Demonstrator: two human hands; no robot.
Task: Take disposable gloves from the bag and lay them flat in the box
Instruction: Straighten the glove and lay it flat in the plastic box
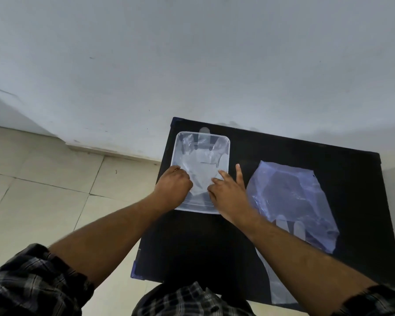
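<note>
A clear shallow plastic box (179, 142) sits at the far left of a black table (283, 147). A transparent disposable glove (202, 165) lies spread inside it, fingers pointing away from me. My left hand (173, 187) rests curled on the glove's cuff at the box's left side. My right hand (228, 192) presses the cuff's right side with its fingertips, index finger lifted. To the right lies a crumpled clear plastic bag (290, 197) with more gloves showing at its near end.
The black table stands against a white wall (192, 65). Beige floor tiles (43, 179) lie to the left. Another clear plastic sheet (274, 279) hangs at the table's near edge under my right forearm.
</note>
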